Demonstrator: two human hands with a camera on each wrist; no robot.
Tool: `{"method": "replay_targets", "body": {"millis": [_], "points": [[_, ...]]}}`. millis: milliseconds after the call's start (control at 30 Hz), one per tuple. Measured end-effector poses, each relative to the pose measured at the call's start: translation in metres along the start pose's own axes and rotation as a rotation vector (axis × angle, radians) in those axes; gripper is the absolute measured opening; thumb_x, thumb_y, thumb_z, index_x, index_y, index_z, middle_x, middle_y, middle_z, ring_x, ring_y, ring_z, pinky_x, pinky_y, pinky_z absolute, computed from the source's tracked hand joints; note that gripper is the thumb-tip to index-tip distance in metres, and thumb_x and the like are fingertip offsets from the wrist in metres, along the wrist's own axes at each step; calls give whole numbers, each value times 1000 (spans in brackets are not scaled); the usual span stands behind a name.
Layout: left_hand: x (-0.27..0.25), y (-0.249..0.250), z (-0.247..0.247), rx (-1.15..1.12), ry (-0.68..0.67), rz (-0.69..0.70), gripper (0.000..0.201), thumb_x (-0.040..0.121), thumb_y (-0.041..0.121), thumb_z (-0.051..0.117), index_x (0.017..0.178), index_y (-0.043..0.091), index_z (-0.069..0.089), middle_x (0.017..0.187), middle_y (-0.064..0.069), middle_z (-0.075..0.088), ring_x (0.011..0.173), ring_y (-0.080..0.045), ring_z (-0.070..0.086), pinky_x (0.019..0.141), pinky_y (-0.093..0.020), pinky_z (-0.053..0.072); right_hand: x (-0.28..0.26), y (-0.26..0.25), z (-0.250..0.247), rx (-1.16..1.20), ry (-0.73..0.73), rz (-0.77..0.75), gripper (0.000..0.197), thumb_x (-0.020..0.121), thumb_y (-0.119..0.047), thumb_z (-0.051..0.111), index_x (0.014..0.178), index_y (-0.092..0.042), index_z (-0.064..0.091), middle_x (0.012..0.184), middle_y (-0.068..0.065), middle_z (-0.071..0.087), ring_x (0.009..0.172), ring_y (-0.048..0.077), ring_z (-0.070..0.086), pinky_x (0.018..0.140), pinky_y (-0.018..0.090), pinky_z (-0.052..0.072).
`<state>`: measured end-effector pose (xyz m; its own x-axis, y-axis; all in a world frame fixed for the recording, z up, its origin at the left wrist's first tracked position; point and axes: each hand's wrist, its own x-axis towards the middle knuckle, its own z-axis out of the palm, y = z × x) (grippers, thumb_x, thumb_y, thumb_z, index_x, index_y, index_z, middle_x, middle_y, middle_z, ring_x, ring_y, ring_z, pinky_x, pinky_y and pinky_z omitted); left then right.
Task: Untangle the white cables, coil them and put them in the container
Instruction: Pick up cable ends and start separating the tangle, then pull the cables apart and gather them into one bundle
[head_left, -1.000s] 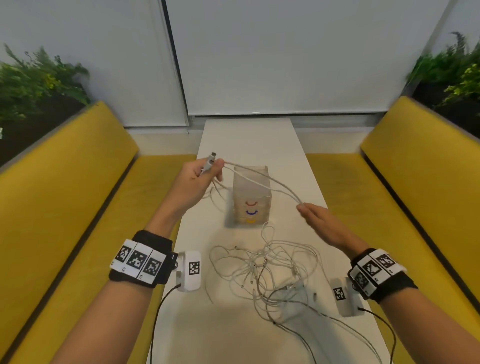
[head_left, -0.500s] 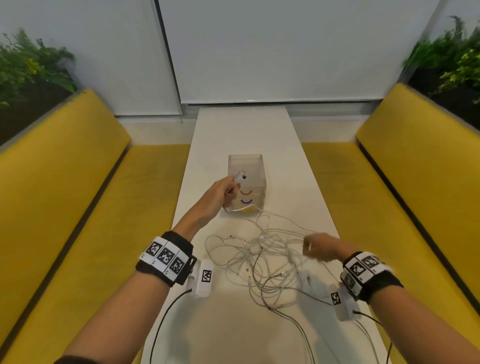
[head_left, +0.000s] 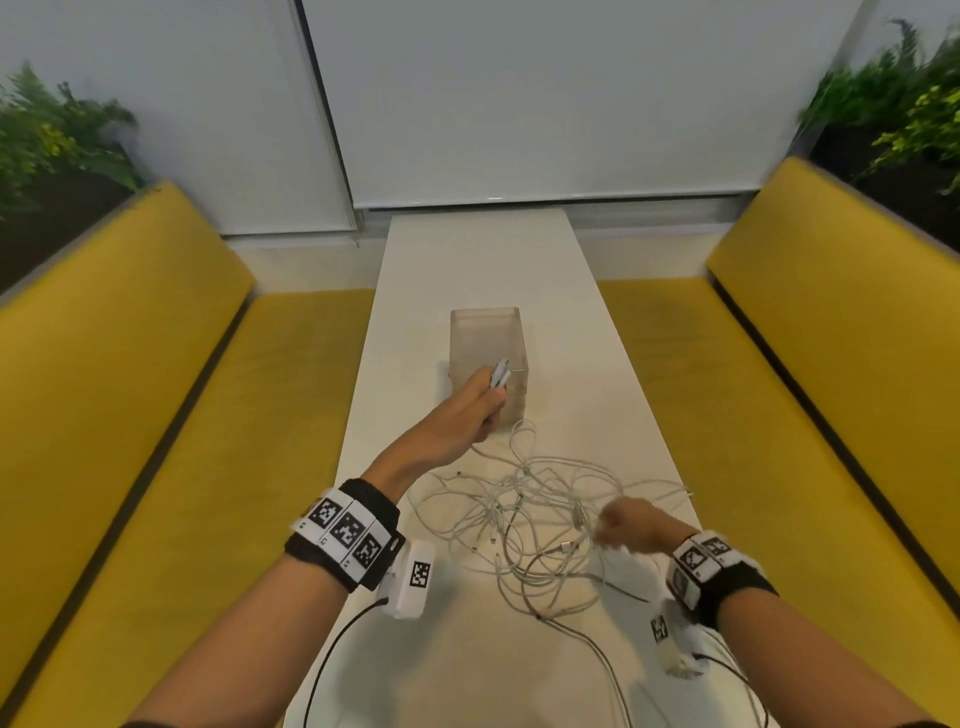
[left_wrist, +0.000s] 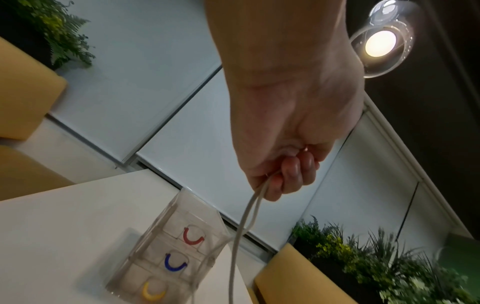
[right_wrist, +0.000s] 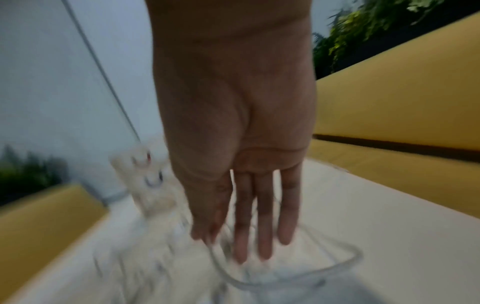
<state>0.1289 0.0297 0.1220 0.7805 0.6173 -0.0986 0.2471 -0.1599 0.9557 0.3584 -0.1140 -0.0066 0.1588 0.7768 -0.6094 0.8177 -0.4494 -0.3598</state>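
A loose tangle of white cables (head_left: 535, 519) lies on the white table (head_left: 467, 260) just in front of a clear container (head_left: 483, 312). My left hand (head_left: 491, 395) grips one white cable, its two plug ends (head_left: 501, 376) sticking up against the container's near wall. In the left wrist view the left hand (left_wrist: 285, 176) is a fist with two strands (left_wrist: 246, 216) hanging from it, above the container (left_wrist: 155, 246). My right hand (head_left: 610, 525) is low over the tangle's right side. In the blurred right wrist view, the right hand (right_wrist: 207, 236) pinches a strand (right_wrist: 226, 273) between thumb and forefinger, the other fingers straight.
Yellow benches (head_left: 156, 415) (head_left: 805, 389) flank the narrow table. The container shows red, blue and yellow handles (left_wrist: 193, 238) on one side. Thin dark leads (head_left: 337, 639) run from the wrist cameras over the table's near end. Plants (head_left: 52, 140) stand behind the benches.
My left hand came down and right with the cable ends, from raised at the left to just in front of the container. My right hand dropped from mid-air onto the tangle.
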Motion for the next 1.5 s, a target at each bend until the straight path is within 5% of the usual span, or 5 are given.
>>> {"method": "replay_targets", "body": {"millis": [200, 667, 967, 1100, 1500], "points": [[11, -9, 23, 6, 0, -53, 18, 101, 34, 48, 102, 17, 42, 78, 4, 34, 65, -10, 31, 64, -29, 33, -32, -72, -84, 754, 318, -460, 22, 97, -15, 59, 81, -2, 53, 60, 11, 57, 54, 28, 64, 55, 35, 56], [11, 7, 34, -473, 396, 40, 26, 106, 31, 44, 108, 9, 58, 73, 4, 56, 62, -5, 49, 57, -22, 41, -38, -144, -88, 562, 354, -779, 19, 105, -7, 36, 124, -8, 36, 93, 4, 55, 73, 4, 58, 63, 16, 46], [5, 27, -16, -773, 698, 156, 37, 109, 33, 31, 80, 14, 43, 54, 0, 34, 51, -19, 51, 77, -41, 58, -23, -106, -83, 453, 441, -663, 28, 96, -38, 60, 86, -12, 63, 59, -11, 48, 53, 5, 37, 53, 20, 30], [-13, 43, -82, -910, 897, 244, 35, 108, 38, 34, 80, 18, 41, 58, 3, 29, 44, -10, 28, 42, -23, 39, -15, -53, -84, 370, 575, -476, 54, 88, -58, 57, 61, -15, 42, 56, -3, 35, 53, 8, 31, 54, 27, 27], [-5, 40, -39, -727, 598, 243, 30, 109, 37, 30, 87, 18, 38, 65, 2, 26, 55, -12, 20, 51, -26, 26, -10, -75, -89, 134, 489, -362, 36, 82, -24, 65, 117, -17, 58, 116, 4, 60, 101, 18, 57, 87, 34, 46]]}}
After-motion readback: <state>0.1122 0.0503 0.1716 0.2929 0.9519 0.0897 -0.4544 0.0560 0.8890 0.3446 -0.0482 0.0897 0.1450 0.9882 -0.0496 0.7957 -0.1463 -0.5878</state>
